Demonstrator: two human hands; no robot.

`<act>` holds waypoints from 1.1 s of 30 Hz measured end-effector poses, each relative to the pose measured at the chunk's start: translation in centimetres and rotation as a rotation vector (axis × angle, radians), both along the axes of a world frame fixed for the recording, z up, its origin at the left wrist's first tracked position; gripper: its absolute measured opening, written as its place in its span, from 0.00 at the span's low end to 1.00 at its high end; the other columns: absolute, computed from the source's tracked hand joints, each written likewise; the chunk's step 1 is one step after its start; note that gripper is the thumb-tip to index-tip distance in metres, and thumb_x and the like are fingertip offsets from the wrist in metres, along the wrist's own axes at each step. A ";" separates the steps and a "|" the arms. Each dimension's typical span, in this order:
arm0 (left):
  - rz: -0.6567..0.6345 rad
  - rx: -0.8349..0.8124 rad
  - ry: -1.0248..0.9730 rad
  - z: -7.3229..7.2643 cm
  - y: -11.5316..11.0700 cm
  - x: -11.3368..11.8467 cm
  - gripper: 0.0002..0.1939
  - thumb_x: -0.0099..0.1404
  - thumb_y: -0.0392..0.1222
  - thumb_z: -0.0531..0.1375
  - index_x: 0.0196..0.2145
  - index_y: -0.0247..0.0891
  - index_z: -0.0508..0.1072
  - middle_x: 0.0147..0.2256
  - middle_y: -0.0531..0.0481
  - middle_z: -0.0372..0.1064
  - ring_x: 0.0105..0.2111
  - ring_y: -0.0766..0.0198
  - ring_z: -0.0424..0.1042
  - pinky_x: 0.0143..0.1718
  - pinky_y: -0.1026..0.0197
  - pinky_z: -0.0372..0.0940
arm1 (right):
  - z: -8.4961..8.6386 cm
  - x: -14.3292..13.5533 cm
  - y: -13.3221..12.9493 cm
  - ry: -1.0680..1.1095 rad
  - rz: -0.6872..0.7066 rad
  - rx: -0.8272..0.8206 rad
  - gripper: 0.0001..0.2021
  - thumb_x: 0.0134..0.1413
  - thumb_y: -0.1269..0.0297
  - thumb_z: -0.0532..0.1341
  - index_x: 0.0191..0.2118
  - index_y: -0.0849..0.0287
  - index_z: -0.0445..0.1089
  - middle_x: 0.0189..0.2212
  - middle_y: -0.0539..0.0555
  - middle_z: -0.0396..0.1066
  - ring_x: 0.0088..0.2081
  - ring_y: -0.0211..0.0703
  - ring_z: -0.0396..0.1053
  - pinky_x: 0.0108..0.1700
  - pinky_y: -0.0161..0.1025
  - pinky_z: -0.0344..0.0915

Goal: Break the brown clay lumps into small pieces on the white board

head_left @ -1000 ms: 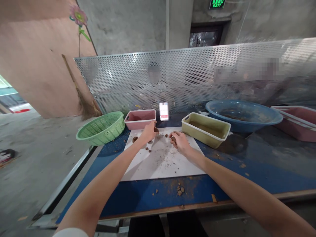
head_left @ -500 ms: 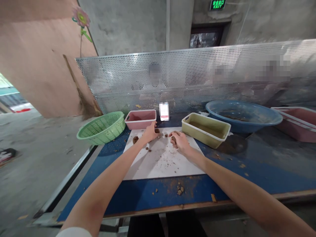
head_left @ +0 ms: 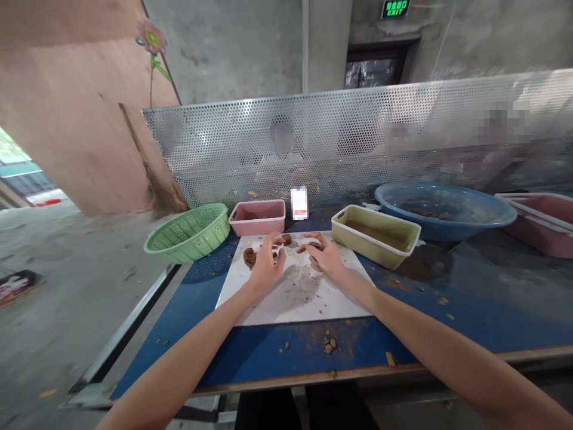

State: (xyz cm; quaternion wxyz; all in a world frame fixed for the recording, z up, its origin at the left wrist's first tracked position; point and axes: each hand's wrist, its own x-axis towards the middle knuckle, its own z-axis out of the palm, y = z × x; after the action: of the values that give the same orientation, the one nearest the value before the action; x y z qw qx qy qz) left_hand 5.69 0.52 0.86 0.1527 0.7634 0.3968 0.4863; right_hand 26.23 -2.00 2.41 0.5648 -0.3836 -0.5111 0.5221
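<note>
From the head camera, both forearms reach out over a blue table (head_left: 250,352) to a white board (head_left: 286,298) lying flat on it; the left hand (head_left: 267,266) rests palm down on the far left part of the board with its fingers spread and open, holding nothing that can be seen, its fingertips just beside a brown clay lump (head_left: 249,257) near the board's left edge; the right hand (head_left: 325,255) lies a little farther right, fingers loosely curled and pointing left, touching small brown clay pieces (head_left: 308,246) at the board's far edge; whether it grips one of them I cannot tell. More brown crumbs and a dusty smear (head_left: 304,285) mark the board between and nearer than the hands, and a few crumbs (head_left: 330,344) lie on the blue surface just near of the board. Far of the board stands a pink tub (head_left: 258,217); to its left a green basket (head_left: 187,232) sits at the table's corner; to the right a yellow tub (head_left: 375,234) holding muddy water, and beyond it a wide blue basin (head_left: 443,203); a perforated metal screen (head_left: 358,131) runs along the far side, with people seated behind it.
</note>
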 end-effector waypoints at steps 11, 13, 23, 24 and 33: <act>0.009 -0.053 0.032 0.1 -1.4 -0.5 0.24 0.74 0.37 0.55 0.65 0.41 0.59 0.51 0.42 0.77 0.51 0.57 0.78 0.57 0.51 0.70 | -0.1 -0.1 -0.5 -0.017 0.000 0.019 0.26 0.50 0.64 0.60 0.56 0.47 0.57 0.47 0.53 0.80 0.14 0.27 0.47 0.17 0.36 0.46; -0.008 -0.050 0.037 0.0 -1.4 -0.5 0.24 0.73 0.36 0.56 0.64 0.42 0.60 0.49 0.43 0.78 0.50 0.57 0.78 0.57 0.51 0.69 | -0.1 -0.1 -0.5 -0.004 0.000 0.004 0.23 0.51 0.63 0.60 0.54 0.47 0.59 0.47 0.52 0.80 0.14 0.27 0.44 0.17 0.36 0.45; -0.015 -0.102 0.116 0.3 -2.0 -0.5 0.24 0.71 0.34 0.55 0.63 0.41 0.62 0.48 0.45 0.79 0.50 0.56 0.77 0.57 0.50 0.68 | -1.1 -0.5 0.7 0.033 -0.100 0.123 0.17 0.45 0.64 0.61 0.45 0.51 0.65 0.40 0.52 0.79 0.35 0.43 0.75 0.36 0.41 0.72; -0.020 -0.109 0.113 0.4 -2.0 -0.5 0.24 0.71 0.34 0.55 0.63 0.41 0.62 0.47 0.45 0.79 0.49 0.56 0.77 0.57 0.51 0.68 | -1.0 -0.6 0.6 0.034 -0.101 0.125 0.17 0.46 0.63 0.62 0.45 0.50 0.65 0.42 0.52 0.78 0.37 0.45 0.76 0.38 0.42 0.74; -0.068 -0.146 0.106 0.0 -1.9 -0.7 0.24 0.70 0.33 0.55 0.62 0.41 0.63 0.46 0.44 0.78 0.50 0.55 0.78 0.57 0.50 0.68 | -0.1 -0.9 0.0 -0.050 0.018 -0.067 0.24 0.59 0.35 0.62 0.43 0.52 0.67 0.16 0.45 0.69 0.10 0.39 0.57 0.13 0.36 0.47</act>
State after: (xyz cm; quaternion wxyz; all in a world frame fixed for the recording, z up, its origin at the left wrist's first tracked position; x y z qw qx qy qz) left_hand 4.95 -1.41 0.84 0.2029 0.7879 0.4127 0.4096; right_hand 25.35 -2.04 2.36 0.5340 -0.4104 -0.5109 0.5342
